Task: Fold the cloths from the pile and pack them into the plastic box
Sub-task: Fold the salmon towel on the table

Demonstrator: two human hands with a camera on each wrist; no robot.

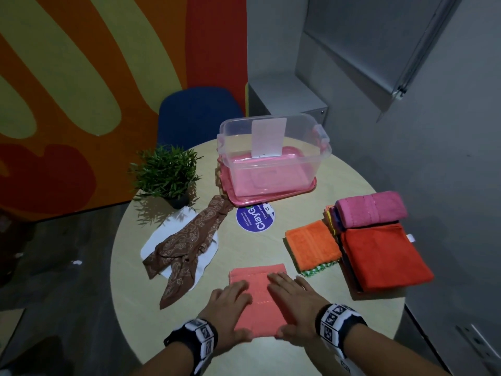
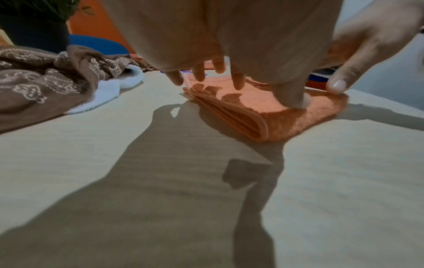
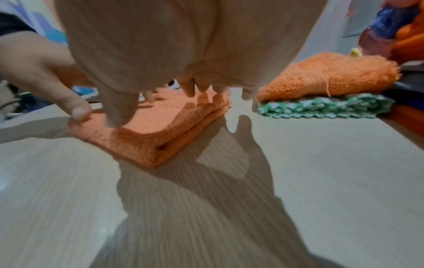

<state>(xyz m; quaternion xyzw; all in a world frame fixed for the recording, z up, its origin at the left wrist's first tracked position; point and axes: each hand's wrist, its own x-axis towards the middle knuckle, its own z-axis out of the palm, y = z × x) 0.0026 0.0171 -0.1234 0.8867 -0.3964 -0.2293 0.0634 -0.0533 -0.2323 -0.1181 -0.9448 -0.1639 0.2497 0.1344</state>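
Round counter [image 1: 311, 183], dim room; salmon cloth [image 1: 257, 299] folded at near edge; left hand [image 1: 230, 308] and right hand [image 1: 295, 302] flat on it, fingers straight, pressing; fold looks finished. Next: lift it whole into far, empty plastic box [image 1: 271, 158]; unfolded brown cloth [image 1: 187, 245] waits left.

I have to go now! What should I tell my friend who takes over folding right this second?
Left hand and right hand: both flat, fingers straight, pressing the folded coral cloth at the near table edge.
Plastic box: far side, no cloths inside yet.
Folded stacks on the right: pink towel, red towel, orange cloth.
Left to fold: brown patterned cloth and the white cloth under it.
Then pack everything into the box.
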